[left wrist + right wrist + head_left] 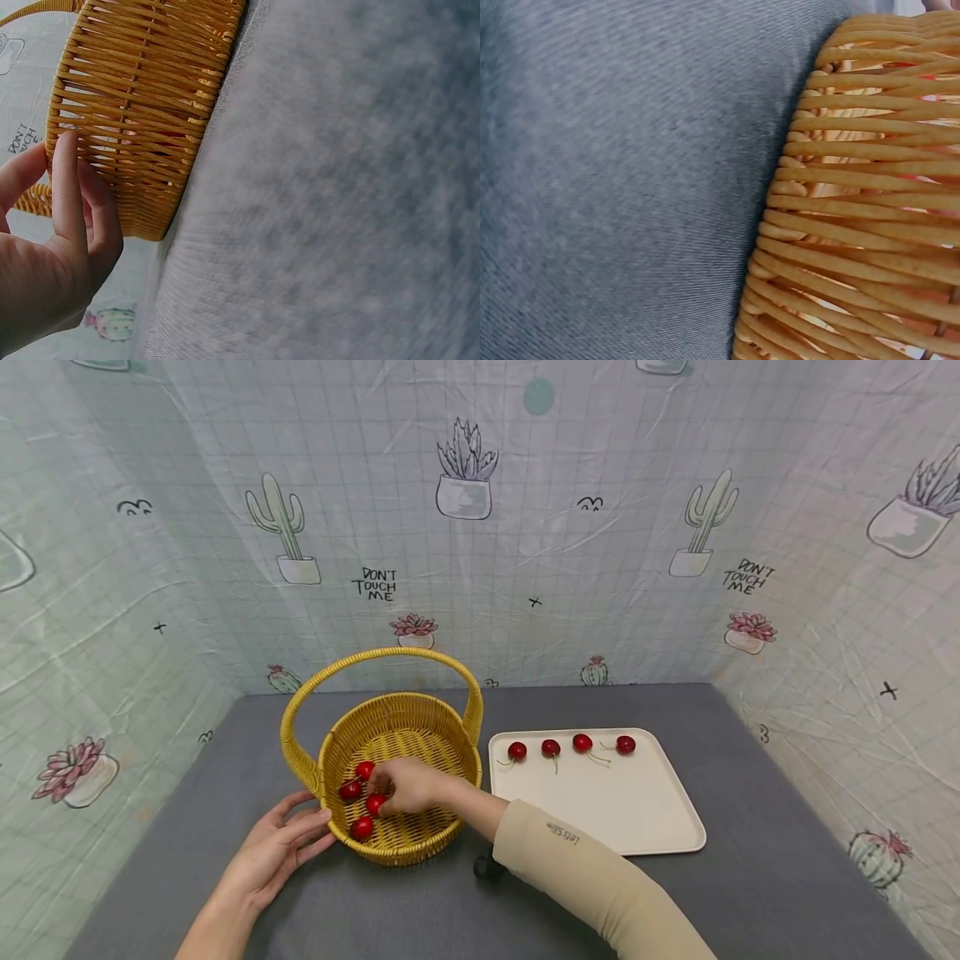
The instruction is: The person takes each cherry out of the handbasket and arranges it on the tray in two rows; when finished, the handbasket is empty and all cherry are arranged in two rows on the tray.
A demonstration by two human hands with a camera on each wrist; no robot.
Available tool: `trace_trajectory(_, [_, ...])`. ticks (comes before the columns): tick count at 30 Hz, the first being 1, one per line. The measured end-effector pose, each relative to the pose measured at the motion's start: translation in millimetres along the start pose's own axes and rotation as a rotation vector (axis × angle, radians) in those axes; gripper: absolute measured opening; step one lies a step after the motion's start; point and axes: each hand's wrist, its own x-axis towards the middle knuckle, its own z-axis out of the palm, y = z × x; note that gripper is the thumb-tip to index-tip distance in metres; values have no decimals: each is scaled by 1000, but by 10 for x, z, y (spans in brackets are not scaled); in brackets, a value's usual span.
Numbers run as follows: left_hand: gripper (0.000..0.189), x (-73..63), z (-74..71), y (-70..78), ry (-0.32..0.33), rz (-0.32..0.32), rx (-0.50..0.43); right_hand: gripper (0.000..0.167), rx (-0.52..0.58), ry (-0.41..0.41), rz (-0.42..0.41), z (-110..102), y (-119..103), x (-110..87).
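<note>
The head view shows inside the yellow basket (397, 855), with red cherries (350, 790) near its left side; it also shows four more cherries (582, 743) in a row along the far side of the white tray (645, 810); the wrist views show only the basket's woven side up close, with bits of red peeking through the gaps; the left wrist view shows how the fingers (67, 187) lie against the outside; the left hand (276, 852) holds the basket lightly at its rim; the right hand (408, 783) reaches inside, fingers bent, and pinches one cherry (377, 805); a dark thing (487, 868) sits by the sleeve (592, 877), too hidden to name.
</note>
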Motion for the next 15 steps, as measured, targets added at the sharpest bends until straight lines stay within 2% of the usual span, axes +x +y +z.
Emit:
trace_trajectory(8, [78,-1,-3,-2,0,2,-9,25,36,47,17,-10,-6,-32])
trace_trajectory(15, [79,-4,9,-1,9,-3,3,29,74,87,-33,-63,15,-106])
